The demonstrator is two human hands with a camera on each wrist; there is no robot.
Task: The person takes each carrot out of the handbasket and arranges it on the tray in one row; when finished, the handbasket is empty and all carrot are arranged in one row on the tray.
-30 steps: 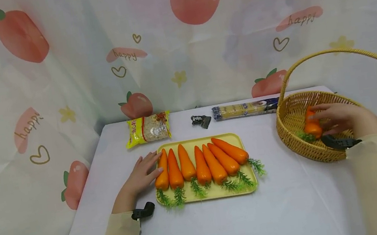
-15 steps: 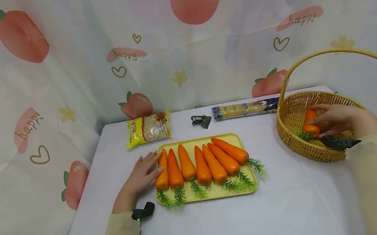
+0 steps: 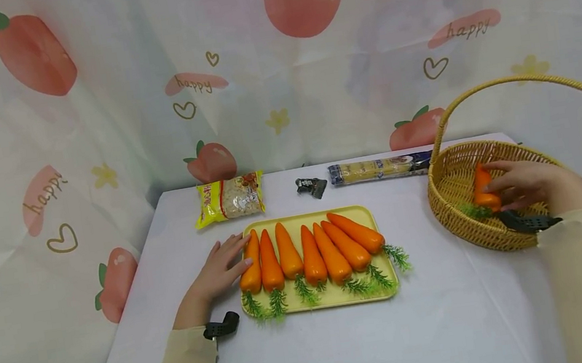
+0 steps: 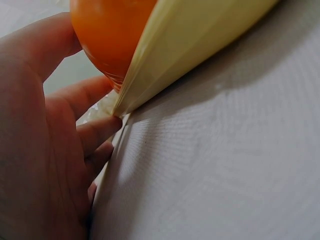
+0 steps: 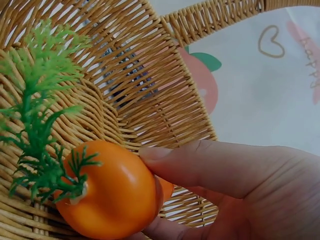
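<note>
My right hand (image 3: 528, 182) reaches inside the wicker basket (image 3: 448, 209) and pinches an orange carrot (image 5: 112, 190) between thumb and fingers. Green leafy tops (image 5: 42, 95) spread from the carrot's thick end over the woven bottom. Part of its body is covered by the fingers. At the left edge of the pale yellow tray (image 3: 336, 300), my left hand (image 3: 219, 269) rests with relaxed, spread fingers. Its thumb (image 4: 55, 37) touches the leftmost carrot (image 3: 250, 268), while other fingertips lie along the tray's rim. Several carrots lie side by side on this tray, leafy ends toward me.
Along the table's back edge lie a yellow-ended bag (image 3: 230, 199) of pale food, a small black packet (image 3: 312, 187) and a long pack of noodles (image 3: 378, 168). The basket's tall arched handle (image 3: 533, 77) rises above my right hand. A printed cloth (image 3: 255, 87) hangs behind.
The carrot in the basket has shifted and turned slightly, with my right hand staying on it. My left hand and the carrots on the tray have not moved.
</note>
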